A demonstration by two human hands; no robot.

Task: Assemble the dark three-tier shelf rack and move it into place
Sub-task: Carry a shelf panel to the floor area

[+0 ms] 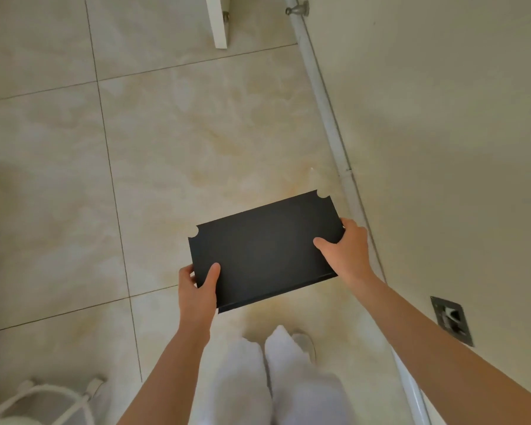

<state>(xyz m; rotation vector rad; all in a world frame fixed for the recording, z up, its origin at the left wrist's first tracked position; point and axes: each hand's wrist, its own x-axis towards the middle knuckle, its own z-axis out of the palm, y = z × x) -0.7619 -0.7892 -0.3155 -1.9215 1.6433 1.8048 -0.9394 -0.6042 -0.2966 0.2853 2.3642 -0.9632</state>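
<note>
Dark shelf panel [264, 250] spans between left hand [196, 286] and right hand [345, 250] grips.

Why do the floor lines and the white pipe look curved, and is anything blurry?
Head view: the wide-angle lens bows the grey tile grout lines and white wall pipe; light is soft and even, so the matte black rectangular shelf panel shows no glare; the white trousers look washed out and soft.

Beige marbled floor tiles [172, 124] meet a cream wall [442, 118] along a white baseboard [328, 118].
</note>
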